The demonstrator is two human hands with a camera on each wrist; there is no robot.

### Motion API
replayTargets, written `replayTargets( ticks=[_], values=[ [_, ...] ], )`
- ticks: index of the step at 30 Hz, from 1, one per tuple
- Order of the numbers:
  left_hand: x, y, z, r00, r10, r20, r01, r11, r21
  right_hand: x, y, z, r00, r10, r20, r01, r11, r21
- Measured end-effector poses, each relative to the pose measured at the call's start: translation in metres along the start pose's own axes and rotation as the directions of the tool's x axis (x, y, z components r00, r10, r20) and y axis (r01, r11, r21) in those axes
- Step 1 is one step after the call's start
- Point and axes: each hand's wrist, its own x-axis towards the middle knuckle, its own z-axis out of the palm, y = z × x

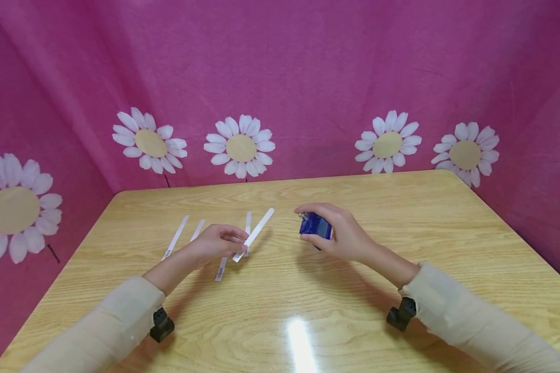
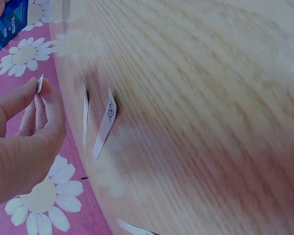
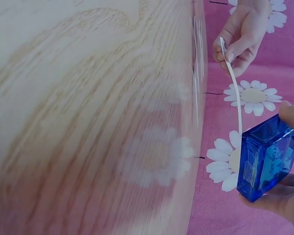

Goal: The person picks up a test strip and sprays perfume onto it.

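My left hand pinches a white paper strip near its printed end, between thumb and fingers. The strip slants up and away, above the table. To the right, my right hand grips a blue glass perfume bottle, its thumb and fingers on opposite sides. The bottle is held tilted in the air, its spray top toward the left hand. In the right wrist view, the far end of the strip comes close to the bottle; whether they touch I cannot tell.
Several more white strips with printed ends, such as this strip, lie on the wooden table around and beneath the left hand. A pink curtain with large daisies hangs behind the table's far edge.
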Motion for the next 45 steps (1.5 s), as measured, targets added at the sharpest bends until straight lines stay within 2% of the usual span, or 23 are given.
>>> replayTargets(
  ticks=[8,14,24,30,33,38,45],
  values=[
    [0.0,0.002,0.002,1.0,0.004,0.001,-0.004,1.0,0.005,0.0,-0.002,-0.002,1.0,-0.019,-0.011,0.02,0.999,0.043],
    [0.0,0.001,0.002,1.0,0.004,0.007,-0.004,1.0,-0.002,-0.002,-0.005,-0.002,0.998,-0.064,0.026,0.062,0.995,0.072],
    [-0.004,-0.003,0.001,1.0,-0.001,-0.004,0.001,1.0,-0.009,-0.008,-0.008,-0.007,0.999,-0.044,0.024,0.042,0.998,0.055],
    [-0.007,-0.01,-0.006,0.999,0.019,-0.03,-0.018,1.0,0.012,-0.014,0.001,-0.015,0.999,-0.039,-0.002,0.039,0.999,0.023],
    [-0.008,-0.014,-0.011,0.999,0.005,-0.046,-0.004,1.0,0.015,-0.019,0.006,-0.02,0.999,-0.029,-0.014,0.029,1.0,0.004],
    [-0.012,-0.021,-0.02,0.996,-0.03,-0.079,0.03,1.0,-0.002,-0.029,0.014,-0.028,1.0,0.001,-0.029,-0.002,0.999,-0.038],
    [-0.015,-0.029,-0.033,0.995,-0.035,-0.099,0.03,0.998,-0.049,-0.043,0.026,-0.038,0.998,0.032,-0.049,-0.036,0.996,-0.084]
  ],
)
